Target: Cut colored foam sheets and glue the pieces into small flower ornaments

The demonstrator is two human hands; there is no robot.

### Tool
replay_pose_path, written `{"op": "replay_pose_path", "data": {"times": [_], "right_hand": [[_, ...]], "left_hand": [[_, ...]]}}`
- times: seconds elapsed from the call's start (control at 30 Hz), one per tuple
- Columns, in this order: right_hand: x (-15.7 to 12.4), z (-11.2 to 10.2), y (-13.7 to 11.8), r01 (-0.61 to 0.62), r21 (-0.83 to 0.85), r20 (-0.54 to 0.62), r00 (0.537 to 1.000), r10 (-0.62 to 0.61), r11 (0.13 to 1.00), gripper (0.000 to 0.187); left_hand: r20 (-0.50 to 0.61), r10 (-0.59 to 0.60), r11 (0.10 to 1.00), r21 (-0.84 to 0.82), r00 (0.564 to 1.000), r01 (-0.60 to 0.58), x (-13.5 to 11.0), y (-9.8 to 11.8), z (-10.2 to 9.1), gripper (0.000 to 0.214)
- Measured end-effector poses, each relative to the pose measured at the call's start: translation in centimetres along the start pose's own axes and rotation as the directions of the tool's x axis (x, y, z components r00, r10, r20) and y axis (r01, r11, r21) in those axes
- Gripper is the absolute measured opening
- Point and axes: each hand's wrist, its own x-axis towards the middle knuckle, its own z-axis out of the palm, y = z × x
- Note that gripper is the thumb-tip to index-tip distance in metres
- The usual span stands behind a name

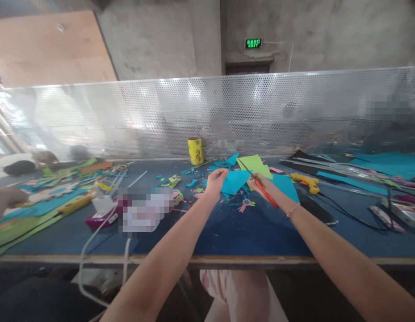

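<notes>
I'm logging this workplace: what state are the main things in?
Blue paper: pinched in left hand
Scissors: gripped in right hand, blade opening unclear
Yellow cylinder: upright
Glue gun on right: lying down
Purple power strip: white adapter plugged in
Exit sign: lit

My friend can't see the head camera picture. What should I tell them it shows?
A person's left hand holds a blue sheet and the right hand holds red-handled scissors over a blue tabletop. Colourful scraps lie around, with a yellow glue gun to the right and a perforated screen behind.
</notes>
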Motion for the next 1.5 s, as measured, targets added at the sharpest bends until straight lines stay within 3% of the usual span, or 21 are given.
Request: {"op": "replay_pose_path", "data": {"times": [0.17, 0.4, 0.63, 0.77, 0.93, 1.2, 1.5], "right_hand": [[-0.3, 0.7, 0.1, 0.031, -0.001, 0.076, 0.997, -0.03, 1.0, 0.03], [-0.6, 0.8, -0.1, 0.005, 0.087, 0.065, 0.998, -0.011, 0.996, 0.031], [-0.2, 1.5, 1.1, 0.03, 0.12, 0.021, 0.999, -0.033, 0.992, 0.031], [-0.1, 2.2, 1.8, 0.072, 0.298, -0.068, 0.996, -0.055, 0.952, 0.034], [0.2, 2.2, 1.4, 0.107, 0.355, -0.108, 0.991, -0.073, 0.929, 0.037], [-0.3, 1.8, -0.4, -0.003, 0.344, -0.005, 1.0, 0.005, 0.939, 0.027], [-0.3, 2.1, -0.2, -0.018, 0.38, -0.018, 0.999, 0.026, 0.925, 0.028]], "left_hand": [[0.034, -0.076, 0.985, -0.153, 0.996, 0.081, -0.2, 0.9, -0.1, 0.023], [0.122, -0.103, 0.937, -0.32, 0.987, 0.137, -0.6, 1.0, 0.1, 0.028], [0.129, -0.1, 0.942, -0.308, 0.987, 0.135, -0.9, 1.1, 0.4, 0.025], [0.193, -0.122, 0.942, -0.286, 0.974, 0.175, -1.2, 0.9, 0.6, 0.026], [0.288, -0.161, 0.951, -0.21, 0.944, 0.226, -1.5, 0.4, 0.9, 0.026], [0.243, -0.2, 0.953, -0.177, 0.949, 0.246, -1.7, 0.3, 1.3, 0.024], [0.207, -0.195, 0.951, -0.202, 0.959, 0.236, -1.7, 0.2, 1.3, 0.022]]}}
